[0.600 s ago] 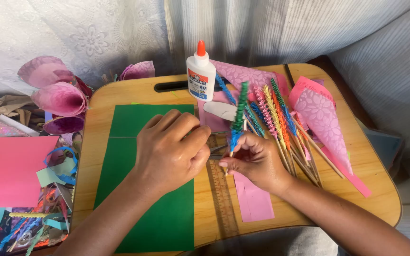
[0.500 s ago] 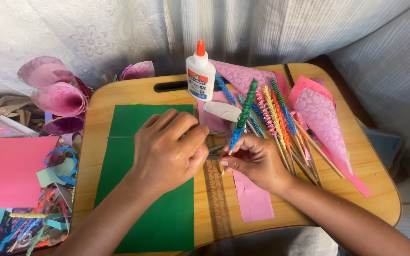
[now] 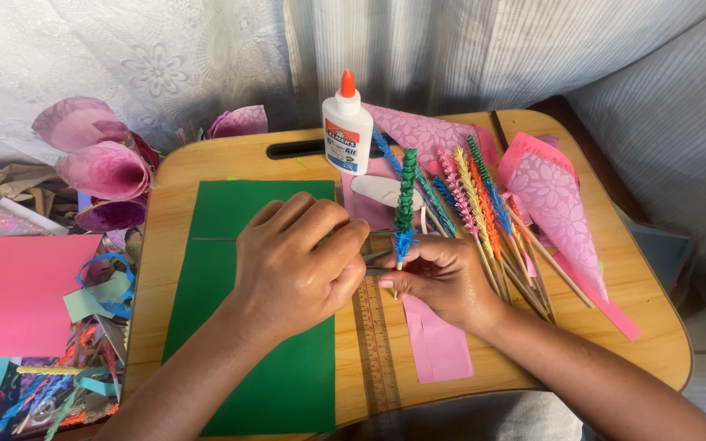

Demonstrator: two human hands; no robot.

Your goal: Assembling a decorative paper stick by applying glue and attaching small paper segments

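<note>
Left hand (image 3: 296, 265) palm down, fingers curled, knuckles up, right hand (image 3: 443, 278) pinching just beside it, fingertips nearly meeting, forearms angling in from near edge.

Surface: my wooden lap tray (image 3: 206, 167), rounded corners, a handle slot at its far edge.
Left part: a green paper sheet (image 3: 206, 327) lies flat.
Middle: a wooden ruler (image 3: 375, 351), a pink paper strip (image 3: 439, 351) just beside it.
Far edge: a white glue bottle (image 3: 343, 131) stands upright.
Right part: paper-wrapped sticks (image 3: 484, 212) fanned out, pink patterned cones (image 3: 561, 212) beside them.
</note>
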